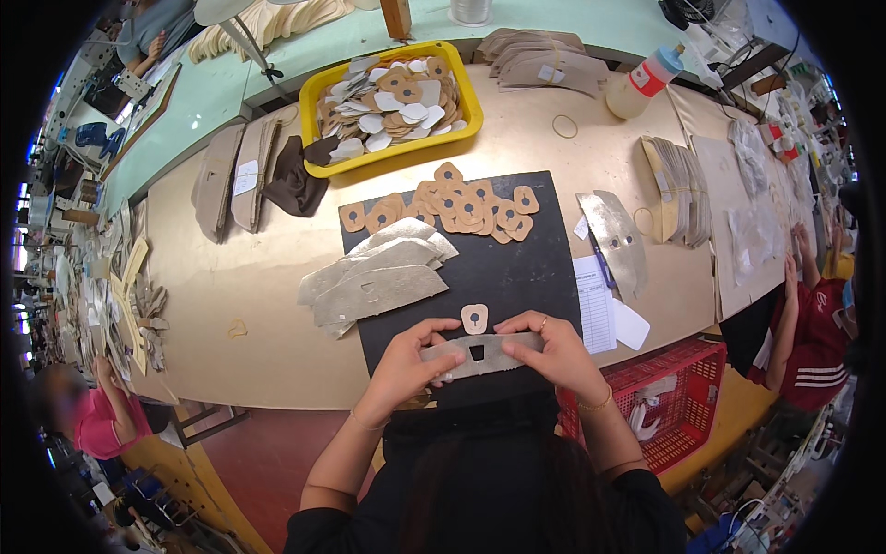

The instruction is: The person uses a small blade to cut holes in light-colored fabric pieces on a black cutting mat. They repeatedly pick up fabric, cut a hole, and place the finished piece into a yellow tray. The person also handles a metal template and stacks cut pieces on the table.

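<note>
My left hand and my right hand grip the two ends of a curved grey shoe-upper piece, thumbs on its face. A dark cut-out shows at the piece's middle. Just beyond its far edge a small tan patch with a dark keyhole mark lies on a black mat. Similar tan patches sit in a loose heap at the mat's far side. Left of them, several grey pieces overlap across the mat's edge.
A yellow tray of tan and white patches stands at the back. Bundled grey pieces and a glue bottle are behind it to the right. A paper sheet lies right of the mat; a red crate stands below. People work at both sides.
</note>
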Action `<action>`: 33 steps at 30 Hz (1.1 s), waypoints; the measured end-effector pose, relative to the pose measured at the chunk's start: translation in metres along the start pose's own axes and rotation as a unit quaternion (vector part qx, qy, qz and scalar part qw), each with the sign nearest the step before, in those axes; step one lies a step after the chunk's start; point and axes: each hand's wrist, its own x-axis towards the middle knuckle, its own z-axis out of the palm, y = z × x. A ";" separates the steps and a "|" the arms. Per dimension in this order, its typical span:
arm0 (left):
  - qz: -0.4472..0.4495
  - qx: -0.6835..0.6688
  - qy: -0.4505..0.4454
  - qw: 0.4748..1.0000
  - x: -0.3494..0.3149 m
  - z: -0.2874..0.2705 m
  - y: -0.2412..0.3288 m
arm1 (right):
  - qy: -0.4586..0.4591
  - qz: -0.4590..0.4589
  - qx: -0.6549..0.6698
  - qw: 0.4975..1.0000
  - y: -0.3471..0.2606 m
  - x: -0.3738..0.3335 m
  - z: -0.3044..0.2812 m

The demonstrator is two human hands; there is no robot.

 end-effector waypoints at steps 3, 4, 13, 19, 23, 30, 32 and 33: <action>0.058 0.051 0.058 0.995 0.005 0.002 0.003 | 0.091 -0.002 -0.011 0.996 -0.003 0.004 0.002; 0.072 0.088 0.086 0.990 0.008 0.003 0.003 | 0.106 -0.015 -0.030 0.994 -0.004 0.006 0.004; 0.202 0.212 0.151 0.944 0.022 0.000 -0.002 | 0.154 -0.053 -0.095 0.982 -0.004 0.015 0.011; 0.205 0.213 0.167 0.940 0.024 0.000 -0.005 | 0.162 -0.059 -0.108 0.979 -0.001 0.017 0.012; 0.182 0.226 0.168 0.942 0.025 0.000 -0.004 | 0.162 -0.058 -0.109 0.979 0.000 0.017 0.012; 0.204 0.235 0.168 0.935 0.026 -0.001 -0.005 | 0.159 -0.052 -0.116 0.979 0.000 0.018 0.011; 0.205 0.234 0.168 0.936 0.027 -0.002 -0.005 | 0.159 -0.056 -0.112 0.979 -0.001 0.018 0.011; 0.206 0.235 0.167 0.935 0.027 -0.002 -0.004 | 0.158 -0.054 -0.117 0.979 -0.001 0.018 0.011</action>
